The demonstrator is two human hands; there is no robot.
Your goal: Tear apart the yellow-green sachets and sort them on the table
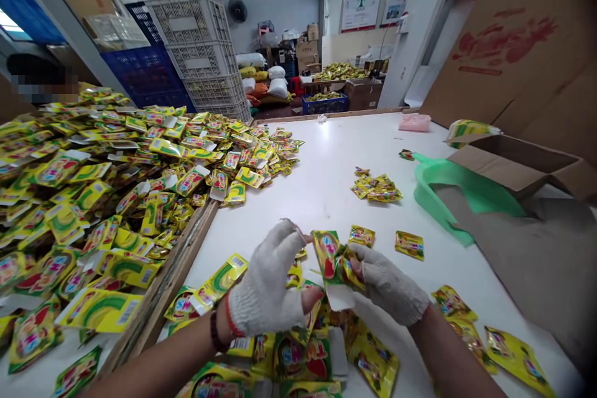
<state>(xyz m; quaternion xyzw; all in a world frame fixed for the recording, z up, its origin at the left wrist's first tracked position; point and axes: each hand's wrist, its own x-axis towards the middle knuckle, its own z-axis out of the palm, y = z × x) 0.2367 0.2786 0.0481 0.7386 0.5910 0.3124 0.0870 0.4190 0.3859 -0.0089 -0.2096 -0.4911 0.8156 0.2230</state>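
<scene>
Both my hands wear white knit gloves with open fingertips. My left hand (270, 283) pinches the upper edge of a yellow snack sachet with a white card backing (332, 261), held up over the white table (326, 193). My right hand (388, 286) grips the same sachet from its right side. Below my hands lies a loose heap of similar yellow sachets (308, 354). Single sachets (409, 244) rest just beyond my right hand.
A big pile of yellow carded sachets (102, 186) fills the left, behind a wooden rail (177, 267). A small sachet cluster (377, 188) lies mid-table. Right stand a green dustpan-like scoop (448, 193) and an open cardboard box (517, 165). Stacked crates (200, 56) stand behind.
</scene>
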